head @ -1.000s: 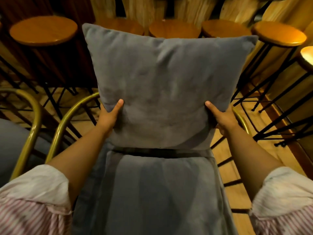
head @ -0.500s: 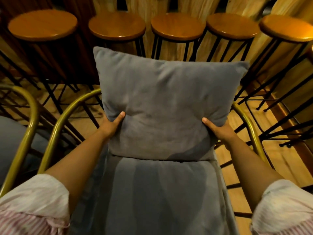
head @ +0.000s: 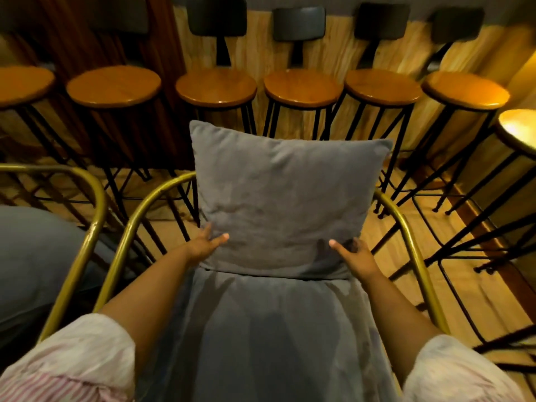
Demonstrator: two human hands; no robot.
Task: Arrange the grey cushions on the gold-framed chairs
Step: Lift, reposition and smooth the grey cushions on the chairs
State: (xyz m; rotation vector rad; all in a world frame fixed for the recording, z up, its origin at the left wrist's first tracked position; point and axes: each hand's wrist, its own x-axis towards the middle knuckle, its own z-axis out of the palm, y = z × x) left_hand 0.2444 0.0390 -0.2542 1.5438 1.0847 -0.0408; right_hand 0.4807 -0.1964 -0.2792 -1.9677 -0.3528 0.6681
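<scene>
A square grey cushion stands upright at the back of a gold-framed chair, its bottom edge resting on the chair's grey seat pad. My left hand holds the cushion's lower left corner, thumb on the front face. My right hand holds the lower right corner the same way. Both forearms reach over the seat. The chair's back rail is hidden behind the cushion.
A second gold-framed chair with a grey seat pad stands close on the left. Several round wooden bar stools on thin black legs line the wooden wall behind and the right side. The floor is wooden planks.
The cushion has come down and away from me, from in front of my face to the back of the seat. My hands stayed on its lower corners.
</scene>
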